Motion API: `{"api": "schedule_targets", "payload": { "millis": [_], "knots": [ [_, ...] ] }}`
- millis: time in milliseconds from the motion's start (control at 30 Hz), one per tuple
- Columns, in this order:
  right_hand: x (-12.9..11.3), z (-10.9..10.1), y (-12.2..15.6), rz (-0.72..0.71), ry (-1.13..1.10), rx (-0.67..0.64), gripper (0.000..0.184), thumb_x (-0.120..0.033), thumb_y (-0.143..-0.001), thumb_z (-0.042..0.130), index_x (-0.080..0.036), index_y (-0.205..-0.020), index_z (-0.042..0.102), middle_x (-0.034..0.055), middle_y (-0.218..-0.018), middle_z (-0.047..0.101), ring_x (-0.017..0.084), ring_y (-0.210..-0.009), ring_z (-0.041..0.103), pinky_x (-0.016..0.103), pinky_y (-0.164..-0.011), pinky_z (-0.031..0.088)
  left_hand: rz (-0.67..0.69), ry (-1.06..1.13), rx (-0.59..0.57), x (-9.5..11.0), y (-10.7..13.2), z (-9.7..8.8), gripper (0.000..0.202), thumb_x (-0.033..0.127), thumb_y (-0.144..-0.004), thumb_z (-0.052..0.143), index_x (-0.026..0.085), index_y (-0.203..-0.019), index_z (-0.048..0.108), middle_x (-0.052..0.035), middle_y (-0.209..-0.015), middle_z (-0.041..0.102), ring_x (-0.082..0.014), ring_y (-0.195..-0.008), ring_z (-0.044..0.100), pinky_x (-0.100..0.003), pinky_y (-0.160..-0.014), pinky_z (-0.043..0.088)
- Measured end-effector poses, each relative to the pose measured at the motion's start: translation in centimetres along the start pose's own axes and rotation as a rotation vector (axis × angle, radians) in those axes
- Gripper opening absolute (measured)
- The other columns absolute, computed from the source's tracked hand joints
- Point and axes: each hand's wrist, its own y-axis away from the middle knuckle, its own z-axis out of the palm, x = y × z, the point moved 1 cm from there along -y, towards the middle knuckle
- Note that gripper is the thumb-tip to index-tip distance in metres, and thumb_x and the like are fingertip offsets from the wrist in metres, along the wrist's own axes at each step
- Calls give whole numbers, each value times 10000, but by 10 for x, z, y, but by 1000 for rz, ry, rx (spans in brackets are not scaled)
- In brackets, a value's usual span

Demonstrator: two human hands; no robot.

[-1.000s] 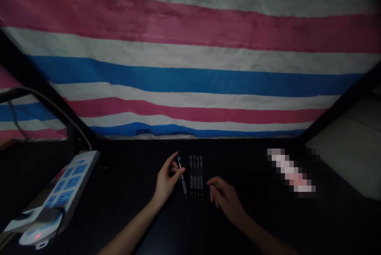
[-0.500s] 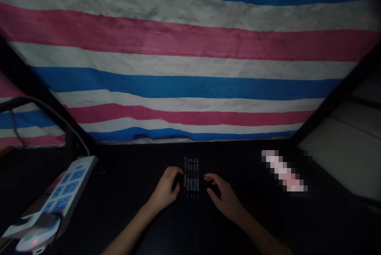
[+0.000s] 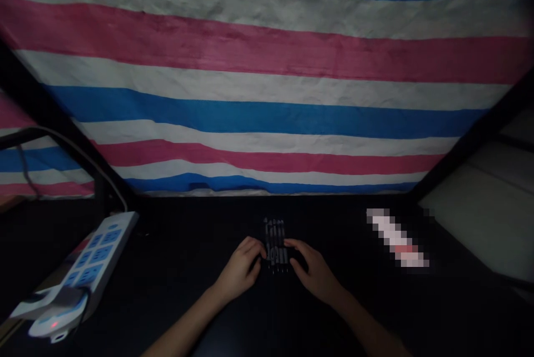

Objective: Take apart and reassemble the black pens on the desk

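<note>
Several slim pens [image 3: 276, 246], dark and partly clear, lie side by side in a tight row on the black tabletop, their tips toward me. At the row's left edge is my left hand [image 3: 242, 267], its fingers bent and its thumb apart from them. On the other side, the fingertips of my right hand [image 3: 311, 271] reach the row's right edge, with a gap between forefinger and thumb. Both hands flank the row, and neither is wrapped around a pen. In the dim light, contact at each fingertip is hard to make out.
A white power strip [image 3: 102, 246] with blue sockets and a plugged-in adapter [image 3: 58, 318] showing a red light lies at left. A pixelated pale and red object [image 3: 396, 237] lies at right. A striped sheet [image 3: 267, 90] rises behind the black table [image 3: 187, 223].
My right hand has closed in on the row's right edge. The pens now appear slightly further right, with my left hand following them; the view has also shifted a little.
</note>
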Motion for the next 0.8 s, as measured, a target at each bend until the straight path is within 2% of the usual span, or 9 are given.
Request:
{"api": "schedule_targets", "payload": {
  "millis": [133, 233, 300, 333, 467, 533, 633, 700, 800],
  "knots": [
    [-1, -1, 0, 2, 5, 5, 375, -155, -882, 460, -212, -1251, 498, 87, -1216, 616, 204, -1137, 575, 402, -990, 457, 26, -28, -17, -4, 0, -3, 255, 18, -791, 393, 206, -863, 549, -48, -894, 613, -206, -890, 557, -331, -797, 464],
    [1, -2, -1, 8, 10, 10, 359, -163, -886, 454, -216, -1238, 506, 88, -1207, 618, 210, -1128, 581, 405, -973, 467, 7, -185, 11, -23, -1, -18, 250, 76, -824, 417, 214, -958, 576, -56, -978, 632, -207, -950, 578, -333, -850, 473],
    [3, -4, -1, 14, 13, 15, 344, -177, -894, 446, -220, -1230, 508, 89, -1196, 621, 213, -1112, 589, 406, -954, 479, -148, -407, 155, -45, 1, -41, 233, 153, -834, 452, 229, -1007, 590, -52, -1007, 645, -211, -968, 593, -328, -869, 483],
    [4, -4, -2, 16, 15, 18, 338, -185, -898, 442, -222, -1227, 507, 89, -1189, 623, 213, -1103, 594, 405, -943, 485, -222, -460, 217, -57, 4, -55, 248, 192, -841, 456, 206, -1054, 582, -78, -1037, 642, -233, -991, 589, -353, -891, 476],
    [8, -5, -3, 21, 18, 35, 315, -199, -905, 434, -230, -1208, 512, 83, -1148, 638, 212, -1061, 613, 398, -910, 499, -471, -636, 428, -101, 29, -111, 384, 273, -821, 431, 54, -1117, 538, -238, -1081, 574, -396, -1039, 529, -555, -909, 404],
    [10, -4, -3, 20, 18, 40, 313, -201, -902, 437, -234, -1202, 517, 79, -1142, 639, 213, -1054, 616, 396, -901, 502, -579, -715, 495, -116, 46, -130, 456, 299, -822, 415, 14, -1169, 496, -276, -1130, 530, -437, -1076, 493, -587, -912, 372],
    [11, -3, -3, 18, 20, 43, 311, -204, -897, 446, -241, -1195, 525, 73, -1137, 640, 215, -1056, 615, 397, -904, 499, -775, -870, 389, -131, 64, -142, 539, 357, -821, 422, 5, -1227, 445, -255, -1144, 528, -408, -1071, 514, -486, -915, 403],
    [12, -2, -3, 19, 23, 44, 307, -208, -900, 446, -241, -1194, 526, 72, -1133, 642, 214, -1051, 618, 396, -902, 501, -826, -894, 330, -138, 70, -144, 553, 365, -819, 417, -9, -1226, 431, -254, -1136, 532, -403, -1085, 511, -460, -924, 399],
    [11, -2, -3, 21, 27, 42, 300, -215, -905, 444, -236, -1193, 524, 74, -1132, 643, 209, -1043, 621, 388, -892, 508, -843, -884, 305, -143, 72, -146, 517, 341, -822, 392, -23, -1185, 454, -265, -1104, 543, -420, -1091, 506, -486, -948, 367]
  ]
}}
